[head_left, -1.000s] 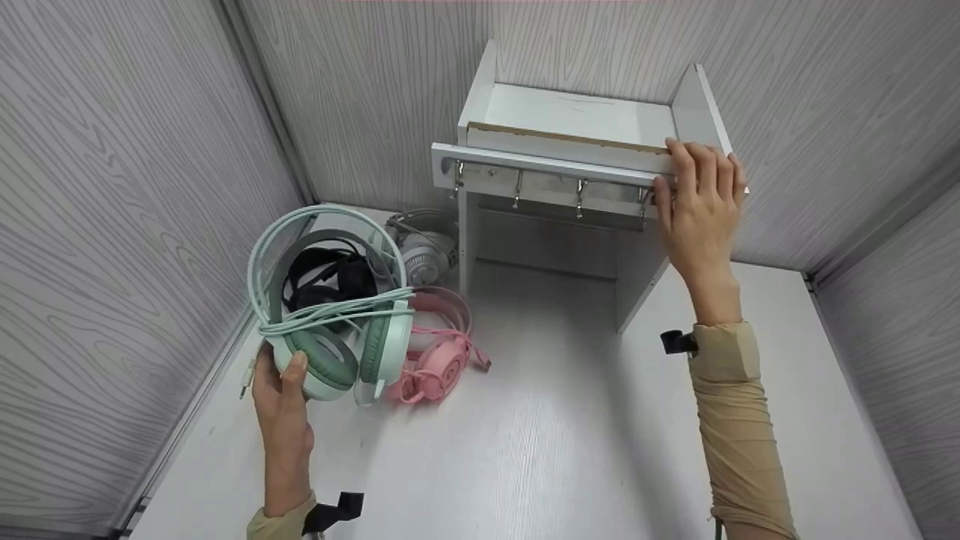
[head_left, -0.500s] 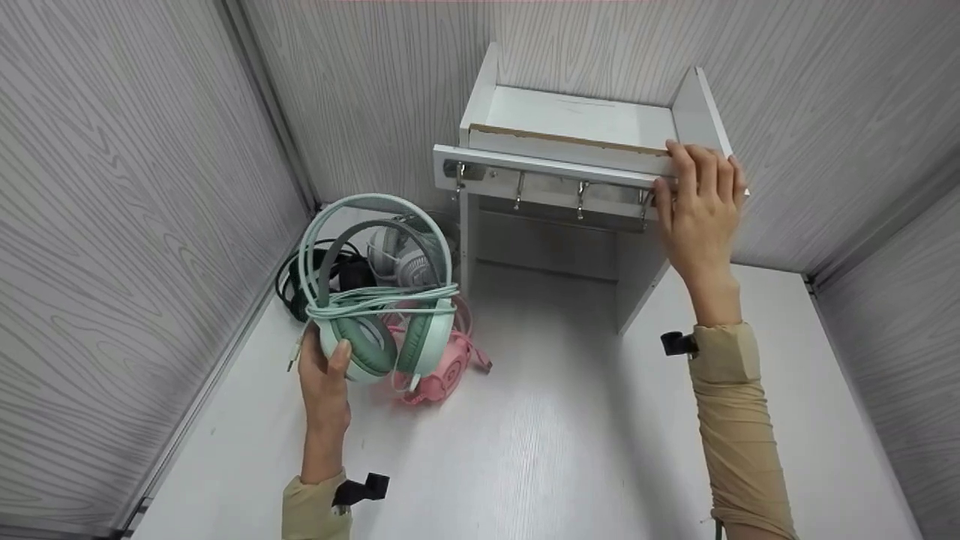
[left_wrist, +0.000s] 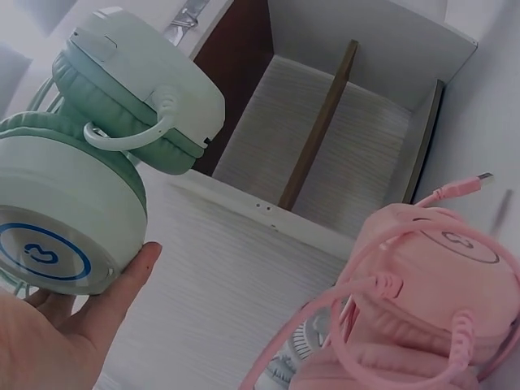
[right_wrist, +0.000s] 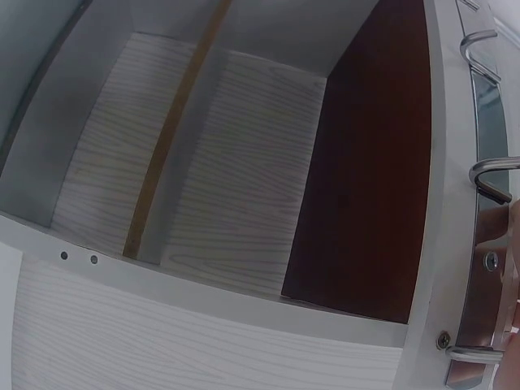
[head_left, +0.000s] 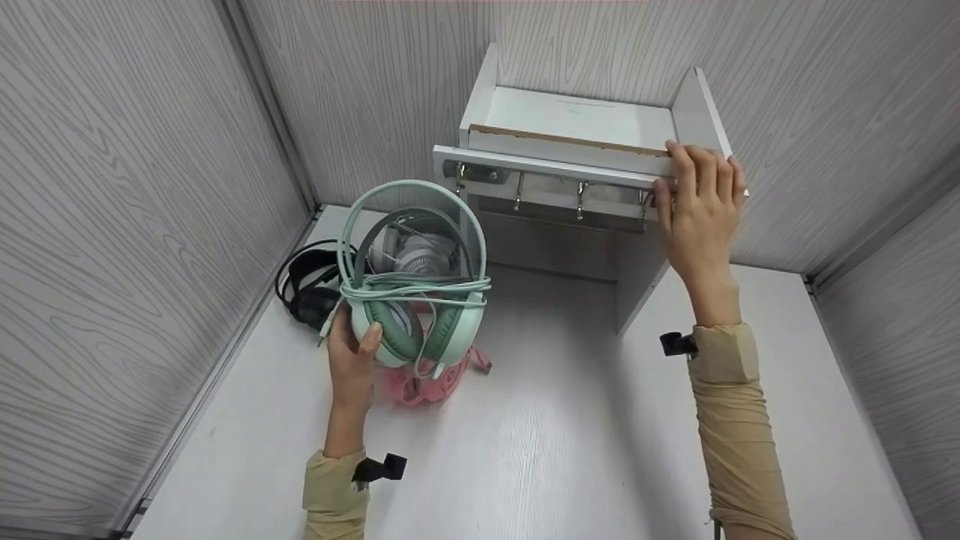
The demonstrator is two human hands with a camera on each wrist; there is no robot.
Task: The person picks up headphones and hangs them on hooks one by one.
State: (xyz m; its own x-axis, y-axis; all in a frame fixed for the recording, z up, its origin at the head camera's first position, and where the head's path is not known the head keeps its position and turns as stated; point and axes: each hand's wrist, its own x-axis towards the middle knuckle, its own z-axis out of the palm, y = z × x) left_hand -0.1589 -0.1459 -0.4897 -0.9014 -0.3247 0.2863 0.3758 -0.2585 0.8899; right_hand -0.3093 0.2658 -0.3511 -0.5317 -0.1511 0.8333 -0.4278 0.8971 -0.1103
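Note:
My left hand [head_left: 351, 367] grips mint-green headphones [head_left: 463, 330] by one ear cup, thumb on the near side. The headband points up, and the bundled cable wraps across the middle. In the left wrist view the held ear cup [left_wrist: 73, 203] shows a blue ring logo. My right hand [head_left: 701, 202] holds the right end of a hook rail [head_left: 555, 166] on the front of a white shelf unit [head_left: 581, 116]. Several metal hooks [head_left: 580, 199] hang from that rail. Only a sliver of the right hand [right_wrist: 510, 357] appears in the right wrist view.
Pink headphones [head_left: 442, 386] lie on the table behind the mint pair, partly covered by it. Grey-white headphones [head_left: 424, 255] show through the mint headband. Black headphones [head_left: 311, 296] lie at the left near the wall. Patterned panels [head_left: 150, 225] enclose the table.
My left hand has carried the mint headphones right and slightly up, toward the shelf unit, uncovering the black headphones. The right hand stays on the rail.

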